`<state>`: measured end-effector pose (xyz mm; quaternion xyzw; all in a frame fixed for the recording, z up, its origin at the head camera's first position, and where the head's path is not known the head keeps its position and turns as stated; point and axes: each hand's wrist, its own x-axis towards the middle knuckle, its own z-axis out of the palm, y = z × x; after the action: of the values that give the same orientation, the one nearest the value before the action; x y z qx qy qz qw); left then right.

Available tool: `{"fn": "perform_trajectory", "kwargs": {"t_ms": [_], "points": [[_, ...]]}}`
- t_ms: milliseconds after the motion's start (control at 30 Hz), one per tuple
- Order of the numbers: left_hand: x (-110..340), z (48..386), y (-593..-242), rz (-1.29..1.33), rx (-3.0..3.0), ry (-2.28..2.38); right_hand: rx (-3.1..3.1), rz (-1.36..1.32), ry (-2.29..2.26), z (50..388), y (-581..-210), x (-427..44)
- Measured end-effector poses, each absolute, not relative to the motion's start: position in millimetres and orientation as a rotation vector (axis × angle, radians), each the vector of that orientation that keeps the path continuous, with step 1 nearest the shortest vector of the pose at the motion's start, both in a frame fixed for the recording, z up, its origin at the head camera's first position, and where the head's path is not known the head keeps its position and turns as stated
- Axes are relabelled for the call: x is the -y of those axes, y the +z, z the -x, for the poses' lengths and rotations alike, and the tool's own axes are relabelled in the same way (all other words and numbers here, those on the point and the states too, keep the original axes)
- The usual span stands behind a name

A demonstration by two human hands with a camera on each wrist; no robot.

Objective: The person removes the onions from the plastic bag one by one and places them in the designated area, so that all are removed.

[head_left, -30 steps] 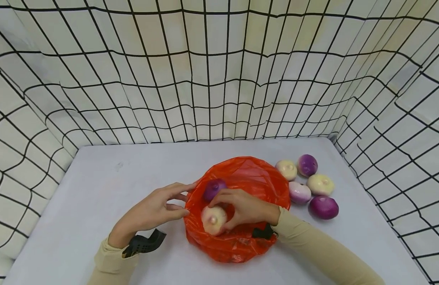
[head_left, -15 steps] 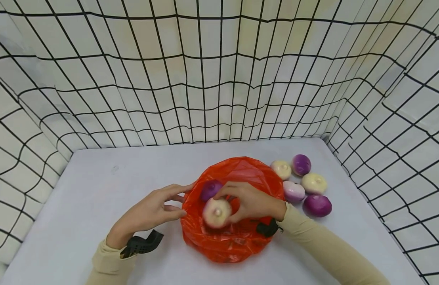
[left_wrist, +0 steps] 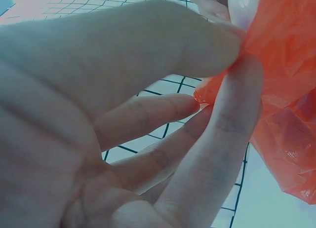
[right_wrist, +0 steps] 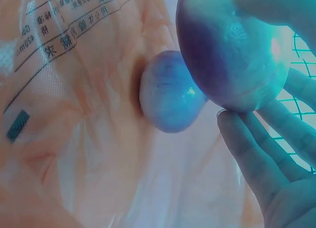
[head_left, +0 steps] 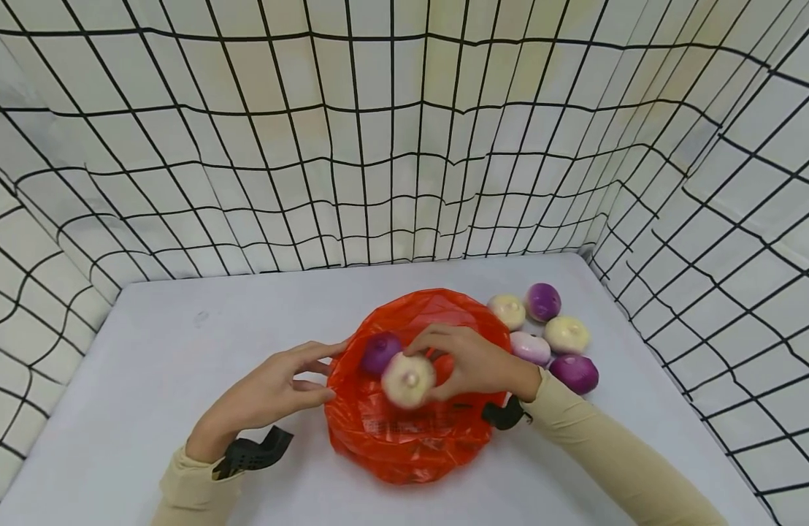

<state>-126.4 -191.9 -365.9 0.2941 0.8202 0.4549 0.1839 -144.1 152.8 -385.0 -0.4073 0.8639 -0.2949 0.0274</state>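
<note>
A pale onion (head_left: 409, 380) is pinched between the thumb and fingers of my right hand (head_left: 473, 359), over the mouth of a red plastic bag (head_left: 411, 460). In the right wrist view this onion (right_wrist: 222, 55) shows a purple side. Behind it, a purple onion (head_left: 381, 353) lies inside the bag near the left wall. At the bag's left rim my left hand (head_left: 266, 391) pinches the plastic; the left wrist view shows the thumb (left_wrist: 212, 48) and a finger meeting on the red film. The bag's bottom is partly hidden by my right hand.
Several onions sit on the white table (head_left: 201, 380) right of the bag, among them a dark purple onion (head_left: 574, 373) and a pale yellow onion (head_left: 566, 334). Black netting (head_left: 378, 146) over white sheets surrounds the table at the back and sides.
My right hand has raised the pale onion from low in the bag, up and toward the right relative to the bag. My left hand stays at the rim. The head view has shifted slightly.
</note>
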Motion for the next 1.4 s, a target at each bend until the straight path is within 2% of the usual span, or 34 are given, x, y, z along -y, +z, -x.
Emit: {"fn": "perform_trajectory", "kwargs": {"t_ms": [400,967,1400], "points": [[191,127,-365,-0.830,-2.342,1.250,-2.726,1.178,-0.948,139,-378,-174],[189,128,-366,-0.855,-2.356,1.217,-2.812,0.930,-1.036,127,-363,-215],[187,128,-366,-0.846,-2.373,1.185,-2.844,0.825,-1.273,122,-368,-259]]}}
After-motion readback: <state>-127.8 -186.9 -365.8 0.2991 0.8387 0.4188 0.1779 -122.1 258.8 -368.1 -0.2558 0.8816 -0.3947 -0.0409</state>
